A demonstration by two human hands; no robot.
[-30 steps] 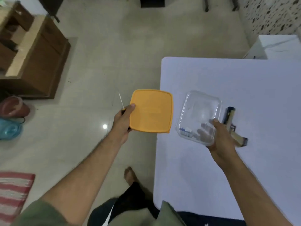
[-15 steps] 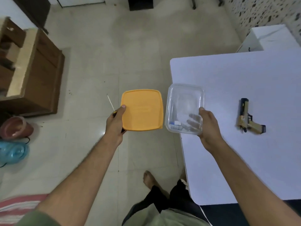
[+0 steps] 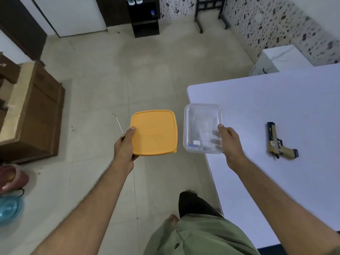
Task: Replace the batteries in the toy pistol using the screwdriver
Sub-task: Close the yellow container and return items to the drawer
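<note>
Landmark: white table [image 3: 276, 115], right side of view.

1. Toy pistol [image 3: 278, 144]: tan w/ black slide, lying flat on table top, well in from its left edge, muzzle pointing away from person. Untouched, apart from both hands.
2. Clear container [image 3: 202, 128]: transparent plastic tub, held over table's left edge, near the corner. Small items inside along its near wall, incl. a white/blue piece; too small to ID, can't tell if batteries.
3. Right hand [image 3: 230, 144]: grips container at its right side, thumb on rim, fingers curled beneath and visible thru the plastic.
4. Orange lid [image 3: 154, 132]: square, rounded corners, held roughly level off the table, left of container, over floor [image 3: 147, 70]. Not touching container.
5. Left hand [image 3: 124, 148]: pinches lid's left edge, thumb on top, fingers under. Same hand also clamps screwdriver [image 3: 119, 126].
6. Screwdriver: thin metal shaft sticking up and away past the thumb, further left of table than lid; handle mostly hidden in hand.
7. Wooden cabinet [image 3: 36, 111]: far left of table, across floor.
</note>
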